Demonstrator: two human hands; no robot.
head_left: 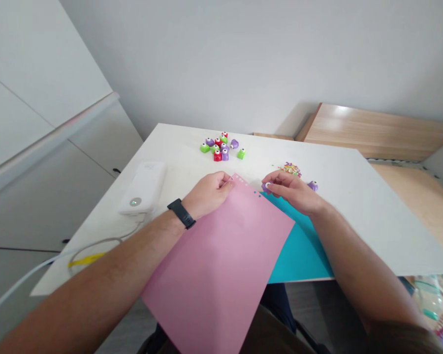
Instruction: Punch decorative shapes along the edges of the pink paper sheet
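My left hand pinches the far corner of a pink paper sheet, which has a row of small punched holes along its top edge. My right hand is closed round a small purple paper punch just right of that corner. A teal sheet lies under the pink one. Another purple punch sits behind my right hand, beside a small heap of coloured paper cut-outs.
Several small punches in green, purple and red cluster at the far middle of the white table. A white power bank with a cable lies at the left. A wooden bench stands behind right.
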